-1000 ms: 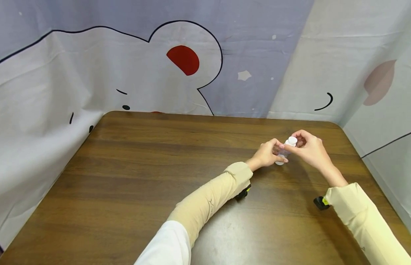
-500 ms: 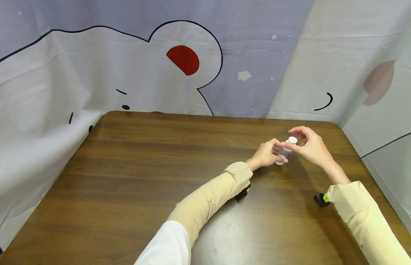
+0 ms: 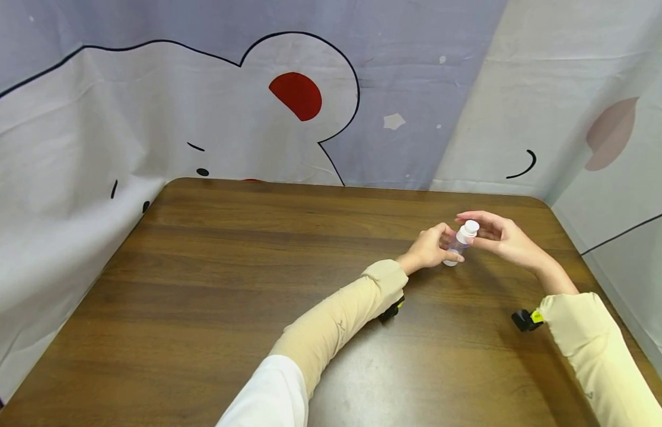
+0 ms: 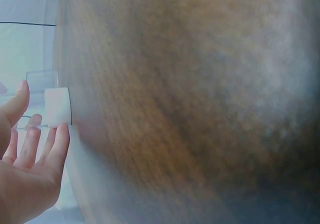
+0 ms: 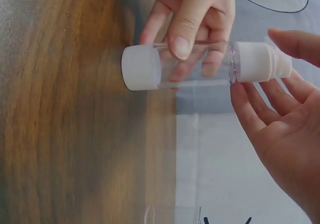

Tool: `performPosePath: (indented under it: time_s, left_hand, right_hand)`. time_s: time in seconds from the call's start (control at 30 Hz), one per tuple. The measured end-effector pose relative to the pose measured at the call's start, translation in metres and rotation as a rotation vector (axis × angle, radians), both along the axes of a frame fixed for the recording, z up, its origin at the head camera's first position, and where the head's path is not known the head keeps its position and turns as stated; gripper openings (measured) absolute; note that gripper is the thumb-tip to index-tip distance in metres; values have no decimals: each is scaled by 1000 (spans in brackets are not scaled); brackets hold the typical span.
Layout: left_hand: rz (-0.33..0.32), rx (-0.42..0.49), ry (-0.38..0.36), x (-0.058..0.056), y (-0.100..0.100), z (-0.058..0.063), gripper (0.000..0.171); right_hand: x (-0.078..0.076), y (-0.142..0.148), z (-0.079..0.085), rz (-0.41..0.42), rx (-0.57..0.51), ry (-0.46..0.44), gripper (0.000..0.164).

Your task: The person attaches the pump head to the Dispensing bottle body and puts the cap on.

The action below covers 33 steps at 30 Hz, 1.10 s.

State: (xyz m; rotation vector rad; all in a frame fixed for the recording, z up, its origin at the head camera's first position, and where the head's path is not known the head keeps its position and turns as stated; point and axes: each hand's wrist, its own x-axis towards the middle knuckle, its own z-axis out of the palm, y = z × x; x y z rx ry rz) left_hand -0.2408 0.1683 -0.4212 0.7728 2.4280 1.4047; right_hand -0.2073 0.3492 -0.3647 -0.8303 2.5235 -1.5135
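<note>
A clear bottle [image 5: 195,79] has a white base and a white top [image 3: 468,229]. It stands near the table's right side, lying sideways in the turned wrist view. My left hand [image 3: 428,248] grips its clear body, the thumb on the near side and fingers round behind. My right hand [image 3: 504,237] is about the white top, fingers stretched along its far side. In the right wrist view the right thumb [image 5: 297,44] sits a little off the top, and the fingertips [image 5: 237,91] are close to or touching the collar. The left wrist view shows the white base [image 4: 58,106] on the table.
The brown wooden table [image 3: 229,284] reaches out to the left and front. A printed curtain [image 3: 213,118] hangs behind it and along both sides. A clear, cup-like thing [image 5: 172,215] shows partly at the bottom of the right wrist view.
My right fingers have loosened from the bottle's white top, and the hand has turned round it, its wrist shifting right. The left hand and the bottle have stayed in place.
</note>
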Motion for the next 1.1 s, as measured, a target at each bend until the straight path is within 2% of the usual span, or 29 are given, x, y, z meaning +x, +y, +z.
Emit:
performPosePath:
  time_s: [0.33,0.83,1.1]
  left_hand:
    - [6,-14,3,0,-1,0,51]
    - [8,-4,15,-1,1,-2,49]
    - [2,2,5,0,0,1,49]
  right_hand:
    - [1,1,-4,-19,-7,0,43]
    - [8,3,-6,-95,20,58,41]
    - [10,-1,-9,-207,89,101,39]
